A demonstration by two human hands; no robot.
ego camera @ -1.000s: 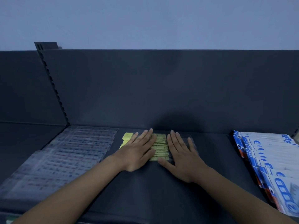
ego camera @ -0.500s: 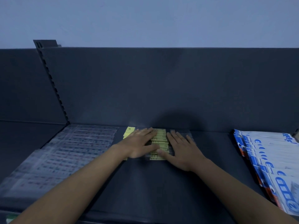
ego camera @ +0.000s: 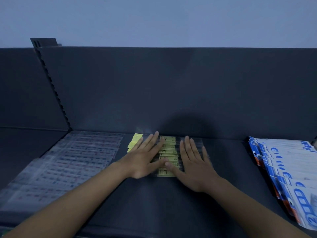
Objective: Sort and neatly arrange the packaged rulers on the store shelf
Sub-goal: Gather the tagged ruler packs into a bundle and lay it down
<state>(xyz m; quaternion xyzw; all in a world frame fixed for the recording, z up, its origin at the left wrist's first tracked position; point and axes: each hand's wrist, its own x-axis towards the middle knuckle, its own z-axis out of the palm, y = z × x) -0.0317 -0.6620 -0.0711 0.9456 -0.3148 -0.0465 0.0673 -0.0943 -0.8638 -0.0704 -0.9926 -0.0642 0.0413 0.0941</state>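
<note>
A row of several yellow packaged rulers (ego camera: 169,156) lies flat in the middle of the dark shelf (ego camera: 154,203), close to the back panel. My left hand (ego camera: 145,158) rests flat on their left part with fingers straight and spread. My right hand (ego camera: 192,161) lies flat on their right part, fingers straight, its thumb meeting the left thumb over the packs. The yellow header cards (ego camera: 135,142) stick out past my left fingers. The hands hide much of the packs.
Several clear packaged rulers (ego camera: 65,162) lie in rows on the shelf's left. Blue and white packs (ego camera: 289,167) overlap in a stack at the right. The dark back panel (ego camera: 171,91) rises behind, with a slotted upright (ego camera: 51,86) at the left.
Both hands stay flat on the yellow packs. My left hand has slid slightly right and nearer, and the two thumbs now touch. The yellow stack has shifted a little.
</note>
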